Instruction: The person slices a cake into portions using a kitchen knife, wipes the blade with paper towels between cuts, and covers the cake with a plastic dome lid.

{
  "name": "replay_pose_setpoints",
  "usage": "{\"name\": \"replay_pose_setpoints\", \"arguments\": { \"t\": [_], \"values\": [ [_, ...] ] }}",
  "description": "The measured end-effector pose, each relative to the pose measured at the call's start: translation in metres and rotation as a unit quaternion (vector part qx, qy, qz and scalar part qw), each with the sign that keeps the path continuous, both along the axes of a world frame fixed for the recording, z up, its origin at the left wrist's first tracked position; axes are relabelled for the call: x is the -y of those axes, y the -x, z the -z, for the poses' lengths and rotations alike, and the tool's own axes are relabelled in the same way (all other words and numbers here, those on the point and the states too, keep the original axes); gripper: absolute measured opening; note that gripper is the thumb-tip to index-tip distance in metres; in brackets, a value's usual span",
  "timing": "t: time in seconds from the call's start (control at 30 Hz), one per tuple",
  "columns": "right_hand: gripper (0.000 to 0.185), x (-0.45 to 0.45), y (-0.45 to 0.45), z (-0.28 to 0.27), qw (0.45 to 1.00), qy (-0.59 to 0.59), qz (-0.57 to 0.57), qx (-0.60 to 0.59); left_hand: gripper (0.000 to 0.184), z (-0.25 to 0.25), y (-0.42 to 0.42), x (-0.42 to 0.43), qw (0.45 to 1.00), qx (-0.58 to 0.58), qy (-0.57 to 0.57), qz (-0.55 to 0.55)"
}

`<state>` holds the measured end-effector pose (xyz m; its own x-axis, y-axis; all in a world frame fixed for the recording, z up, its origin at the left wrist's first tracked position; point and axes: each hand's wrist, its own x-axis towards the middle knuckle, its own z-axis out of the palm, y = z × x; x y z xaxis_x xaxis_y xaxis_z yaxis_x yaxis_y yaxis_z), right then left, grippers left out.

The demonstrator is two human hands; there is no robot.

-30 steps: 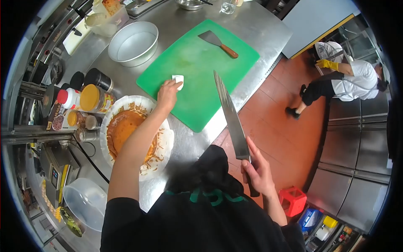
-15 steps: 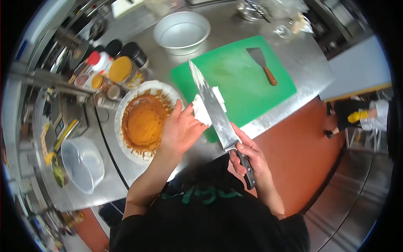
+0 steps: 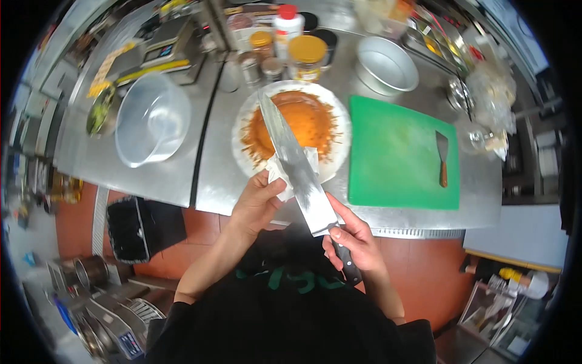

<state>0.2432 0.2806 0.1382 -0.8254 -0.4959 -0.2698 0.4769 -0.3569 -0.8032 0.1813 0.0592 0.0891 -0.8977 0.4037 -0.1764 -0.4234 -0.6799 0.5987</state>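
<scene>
My right hand (image 3: pixel 356 238) is wrapped round the black handle of a large chef's knife (image 3: pixel 297 167). Its broad blade points up and to the left, with pale smears towards the tip. My left hand (image 3: pixel 257 203) is closed on a crumpled white paper towel (image 3: pixel 280 179), which lies behind and against the blade. Beyond the knife, a round golden-brown cake (image 3: pixel 301 124) sits on a white plate (image 3: pixel 341 115) with browned strips around its edge. The blade hides part of the cake.
A green cutting board (image 3: pixel 394 158) bearing a wooden-handled scraper (image 3: pixel 443 155) lies to the right. Behind stand a round metal pan (image 3: pixel 388 67) and several jars (image 3: pixel 306 54). Left are a clear plastic tub (image 3: pixel 151 121) and a scale (image 3: pixel 170 45). A person's yellow glove (image 3: pixel 510 274) shows far right.
My view has swung left, so the cake now lies straight ahead behind the knife. My left fingers, spread before, have closed on the paper towel. The knife stays in my right hand.
</scene>
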Motion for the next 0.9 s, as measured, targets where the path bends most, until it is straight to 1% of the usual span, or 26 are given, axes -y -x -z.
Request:
{"name": "replay_pose_setpoints", "arguments": {
  "t": [0.07,0.1,0.13,0.2,0.23,0.27,0.33,0.37,0.4,0.5,0.57,0.63,0.7,0.73,0.8,0.87,0.9],
  "values": [
    [0.055,0.035,-0.012,0.002,0.999,-0.028,-0.036,-0.027,0.050,0.002,-0.029,0.028,0.993,0.100,-0.010,-0.063],
    [0.055,0.056,-0.019,0.003,0.996,-0.051,-0.051,-0.052,0.029,0.000,-0.044,0.047,0.991,0.099,-0.015,-0.083],
    [0.055,0.078,-0.027,0.003,0.995,-0.051,-0.070,-0.055,0.029,0.001,-0.059,0.071,0.990,0.098,-0.019,-0.101],
    [0.058,0.126,-0.050,0.001,0.974,-0.146,-0.128,-0.114,0.050,0.005,-0.095,0.125,0.991,0.082,0.015,-0.103],
    [0.059,0.152,-0.062,-0.001,0.971,-0.144,-0.148,-0.117,0.049,-0.007,-0.115,0.148,0.988,0.069,0.047,-0.132],
    [0.059,0.178,-0.076,-0.003,0.967,-0.142,-0.174,-0.123,0.049,-0.012,-0.138,0.173,0.984,0.068,0.044,-0.159],
    [0.058,0.229,-0.103,-0.005,0.943,-0.182,-0.241,-0.139,0.044,-0.018,-0.186,0.222,0.968,0.121,0.100,-0.195],
    [0.059,0.254,-0.114,-0.003,0.936,-0.178,-0.267,-0.141,0.037,-0.020,-0.210,0.242,0.959,0.137,0.073,-0.235],
    [0.059,0.277,-0.122,-0.002,0.928,-0.172,-0.296,-0.145,0.037,-0.020,-0.232,0.263,0.951,0.141,0.070,-0.265],
    [0.060,0.342,-0.146,-0.005,0.915,-0.140,-0.366,-0.092,0.028,-0.018,-0.284,0.319,0.917,0.175,0.039,-0.356],
    [0.059,0.377,-0.156,-0.008,0.899,-0.144,-0.405,-0.084,0.027,-0.017,-0.313,0.349,0.906,0.180,0.030,-0.382],
    [0.059,0.406,-0.161,-0.007,0.883,-0.149,-0.439,-0.077,0.026,-0.011,-0.332,0.380,0.896,0.184,0.022,-0.404],
    [0.058,0.431,-0.160,-0.005,0.861,-0.160,-0.479,-0.059,0.024,0.004,-0.343,0.419,0.865,0.210,0.025,-0.455],
    [0.058,0.443,-0.156,-0.003,0.854,-0.163,-0.490,-0.061,0.024,0.012,-0.344,0.439,0.850,0.190,0.031,-0.490],
    [0.057,0.466,-0.149,0.003,0.845,-0.145,-0.511,-0.067,0.029,0.014,-0.342,0.476,0.839,0.195,0.058,-0.504],
    [0.057,0.491,-0.136,0.006,0.834,-0.147,-0.528,-0.063,0.033,0.022,-0.336,0.520,0.837,0.162,0.067,-0.518],
    [0.057,0.505,-0.129,0.008,0.828,-0.149,-0.537,-0.061,0.036,0.016,-0.334,0.545,0.831,0.146,0.060,-0.534]
  ]
}}
